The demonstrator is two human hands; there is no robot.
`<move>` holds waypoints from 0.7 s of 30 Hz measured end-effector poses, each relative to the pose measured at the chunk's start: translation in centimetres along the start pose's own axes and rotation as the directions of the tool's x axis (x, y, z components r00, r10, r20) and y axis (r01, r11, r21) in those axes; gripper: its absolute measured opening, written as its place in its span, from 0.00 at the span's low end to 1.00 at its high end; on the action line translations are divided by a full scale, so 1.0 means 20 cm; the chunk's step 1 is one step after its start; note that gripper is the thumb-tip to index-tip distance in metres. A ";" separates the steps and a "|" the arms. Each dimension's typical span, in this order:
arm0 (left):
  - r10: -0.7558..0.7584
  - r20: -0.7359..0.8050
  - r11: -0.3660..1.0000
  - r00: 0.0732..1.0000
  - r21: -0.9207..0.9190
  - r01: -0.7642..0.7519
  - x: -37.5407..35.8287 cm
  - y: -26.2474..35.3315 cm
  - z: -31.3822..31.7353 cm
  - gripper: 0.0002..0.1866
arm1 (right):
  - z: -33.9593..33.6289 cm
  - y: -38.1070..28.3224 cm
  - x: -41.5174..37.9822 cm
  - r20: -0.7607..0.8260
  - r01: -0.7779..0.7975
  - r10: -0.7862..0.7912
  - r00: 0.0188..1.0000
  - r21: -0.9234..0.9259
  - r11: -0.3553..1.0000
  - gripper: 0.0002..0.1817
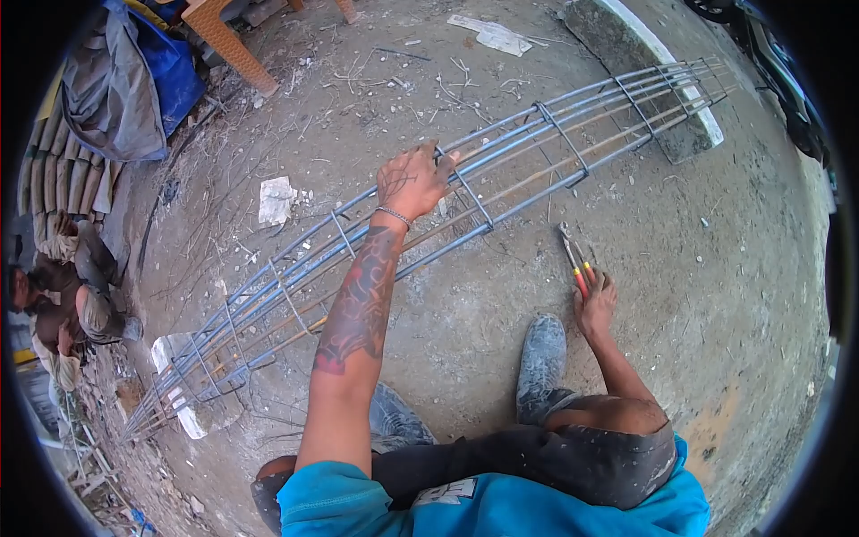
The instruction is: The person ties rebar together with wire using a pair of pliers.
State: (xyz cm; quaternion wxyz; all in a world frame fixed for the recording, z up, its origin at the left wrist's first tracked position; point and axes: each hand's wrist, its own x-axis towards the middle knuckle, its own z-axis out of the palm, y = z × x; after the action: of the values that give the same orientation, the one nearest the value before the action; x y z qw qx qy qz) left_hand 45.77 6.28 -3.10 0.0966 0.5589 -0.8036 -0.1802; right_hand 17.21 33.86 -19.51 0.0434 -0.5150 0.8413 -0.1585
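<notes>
A long cage of steel bars (pixel 528 204) with square tie rings runs from the lower left to the upper right. Its ends rest on two pale blocks. My left hand (pixel 416 182) is at the middle of the cage, its fingers curled over the upper bars beside a ring. Thin dark wires lie across the back of that hand. To the right of the cage, my right hand (pixel 594 300) is wrapped round the red and yellow handles of the pincers (pixel 582 279), whose metal jaws point up and away from me.
A concrete block (pixel 626 45) supports the far right end; another block (pixel 188 413) is under the left end. A person (pixel 76 286) sits at the far left. An orange chair (pixel 228 45), a tarp (pixel 179 85), wire scraps and a motorbike (pixel 787 89) stand around.
</notes>
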 end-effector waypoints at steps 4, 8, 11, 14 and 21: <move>0.032 0.018 0.938 0.999 -0.345 -0.024 0.06 -0.11 -0.01 0.37 | -0.07 -0.27 0.17 0.070 0.384 -0.396 0.916 0.140 0.913 0.34; 0.073 0.097 0.968 0.993 -0.248 -0.047 0.05 -0.24 -0.26 0.38 | 0.11 -0.41 0.28 0.251 0.491 -0.578 0.776 0.334 0.804 0.27; 0.147 0.309 0.989 0.940 -0.017 -0.150 -0.04 -0.31 -0.50 0.35 | 0.08 -0.46 0.25 0.364 0.382 -0.506 0.782 0.361 0.851 0.21; 0.111 0.397 0.989 0.911 -0.135 -0.062 -0.19 -0.46 -0.50 0.34 | -0.14 -0.54 0.15 0.433 0.172 -0.459 0.776 0.554 0.814 0.14; 0.166 0.145 0.979 0.975 -0.144 -0.145 -0.42 -0.56 -0.32 0.35 | -0.63 -0.96 -0.04 0.557 -0.162 -0.501 0.662 0.759 0.630 0.18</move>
State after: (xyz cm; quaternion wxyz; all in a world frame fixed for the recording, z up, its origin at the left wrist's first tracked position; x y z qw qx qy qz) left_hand 60.77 9.36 -1.27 0.0841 0.4707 -0.8363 -0.2682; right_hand 30.96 29.25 -1.74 0.5679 -0.5504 0.5447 -0.2790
